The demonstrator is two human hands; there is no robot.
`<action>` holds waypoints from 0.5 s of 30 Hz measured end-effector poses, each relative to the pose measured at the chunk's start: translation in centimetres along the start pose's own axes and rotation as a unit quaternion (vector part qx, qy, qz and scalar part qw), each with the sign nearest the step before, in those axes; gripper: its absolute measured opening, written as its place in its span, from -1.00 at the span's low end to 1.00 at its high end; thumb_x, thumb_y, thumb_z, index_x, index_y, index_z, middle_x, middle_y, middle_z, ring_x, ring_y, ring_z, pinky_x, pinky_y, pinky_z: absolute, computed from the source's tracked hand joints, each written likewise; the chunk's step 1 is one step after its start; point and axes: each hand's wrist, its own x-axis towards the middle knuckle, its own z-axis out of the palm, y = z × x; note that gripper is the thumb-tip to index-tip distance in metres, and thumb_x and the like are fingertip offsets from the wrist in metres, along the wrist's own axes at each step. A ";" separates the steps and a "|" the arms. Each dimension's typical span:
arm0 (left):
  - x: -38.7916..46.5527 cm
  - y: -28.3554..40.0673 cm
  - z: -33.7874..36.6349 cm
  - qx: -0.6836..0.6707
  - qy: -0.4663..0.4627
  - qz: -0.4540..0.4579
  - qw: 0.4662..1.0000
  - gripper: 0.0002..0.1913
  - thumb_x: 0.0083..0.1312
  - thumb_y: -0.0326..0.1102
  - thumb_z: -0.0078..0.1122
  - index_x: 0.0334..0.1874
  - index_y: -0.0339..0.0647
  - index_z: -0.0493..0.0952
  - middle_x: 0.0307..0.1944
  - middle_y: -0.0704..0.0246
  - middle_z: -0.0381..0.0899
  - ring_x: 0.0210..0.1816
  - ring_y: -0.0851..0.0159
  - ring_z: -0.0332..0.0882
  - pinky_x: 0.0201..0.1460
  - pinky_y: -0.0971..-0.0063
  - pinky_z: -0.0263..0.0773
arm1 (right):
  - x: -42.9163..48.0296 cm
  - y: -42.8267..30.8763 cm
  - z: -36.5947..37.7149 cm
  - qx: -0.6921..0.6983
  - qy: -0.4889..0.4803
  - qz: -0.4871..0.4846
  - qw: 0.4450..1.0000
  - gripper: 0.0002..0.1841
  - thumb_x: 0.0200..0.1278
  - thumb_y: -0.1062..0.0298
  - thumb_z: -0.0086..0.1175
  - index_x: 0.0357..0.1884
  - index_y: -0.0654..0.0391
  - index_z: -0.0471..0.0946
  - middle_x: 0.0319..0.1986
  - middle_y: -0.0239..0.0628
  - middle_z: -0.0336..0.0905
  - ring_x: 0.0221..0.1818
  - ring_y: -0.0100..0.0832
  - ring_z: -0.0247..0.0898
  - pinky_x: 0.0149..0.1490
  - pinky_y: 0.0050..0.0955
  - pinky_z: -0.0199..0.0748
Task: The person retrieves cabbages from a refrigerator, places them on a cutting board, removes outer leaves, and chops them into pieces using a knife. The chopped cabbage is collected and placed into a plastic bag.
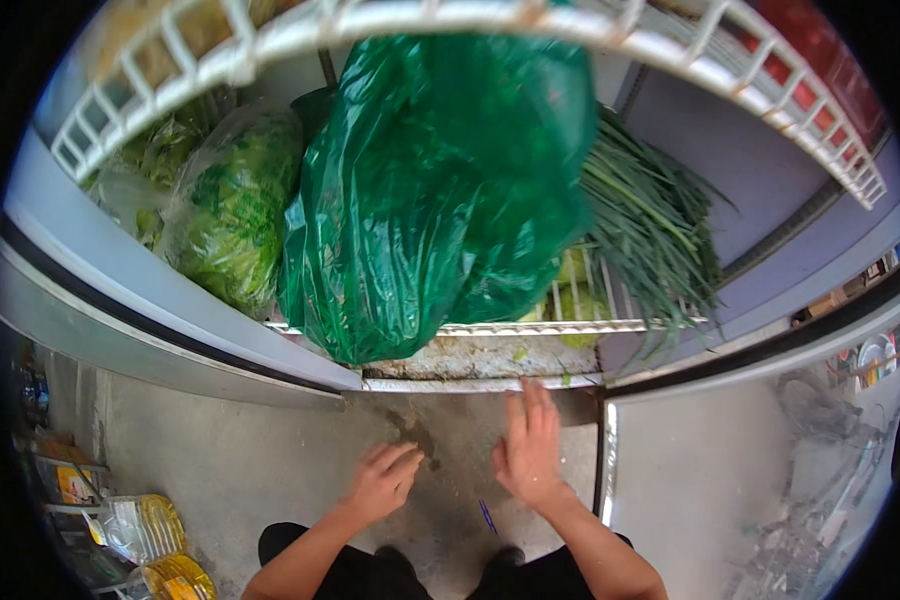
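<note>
My right hand (529, 450) is held out with its fingers extended, just short of the fridge's lower front edge, and holds nothing. To its left my left hand (384, 478) hovers over the floor with loosely curled fingers; its inner side is hidden. Before both hands a large green plastic bag (435, 195) sits on a white wire shelf (495, 328) and bulges over its front edge. Left of it lies a clear bag of leafy greens (232, 217). Long green onion-like leaves (652, 217) are heaped on the right, their tips drooping past the shelf.
An upper wire shelf (450, 22) curves across the top, close above the green bag. On the right a glass door (690, 450) stands swung out. Bottles of yellow liquid (161, 529) are at lower left. A thin blue item (487, 517) lies on the concrete floor (232, 442).
</note>
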 end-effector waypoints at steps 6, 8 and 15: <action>2.2 -5.0 -9.4 0.283 0.347 0.076 0.891 -0.52 0.42 -0.26 0.28 0.37 -0.23 0.60 0.51 0.11 0.43 0.58 -0.32 0.19 0.57 -0.46 0.11 | 7.7 7.1 9.4 -0.088 -0.043 -0.089 0.991 0.02 0.43 -0.03 0.24 0.70 0.43 0.08 0.74 0.40 -0.20 0.79 0.35 -0.29 0.76 0.24 -0.16; 3.1 -7.3 -10.5 0.307 0.391 0.040 0.867 -0.40 0.44 -0.18 0.28 0.50 -0.25 0.52 0.64 0.05 0.27 0.70 -0.43 -0.05 0.65 -0.54 -0.10 | 8.8 9.1 13.5 -0.094 -0.068 -0.118 0.986 0.03 0.47 -0.15 0.15 0.71 0.43 0.08 0.73 0.40 -0.20 0.79 0.35 -0.29 0.76 0.22 -0.18; 3.7 -8.0 -8.4 0.365 0.355 0.009 0.861 -0.34 0.45 -0.14 0.26 0.56 -0.28 0.47 0.75 -0.14 0.06 0.74 -0.56 -0.29 0.66 -0.62 -0.34 | 8.2 10.4 15.8 -0.097 -0.041 -0.152 0.983 -0.09 0.53 -0.22 0.05 0.63 0.35 0.28 0.69 0.39 -0.03 0.74 0.34 -0.10 0.73 0.24 -0.04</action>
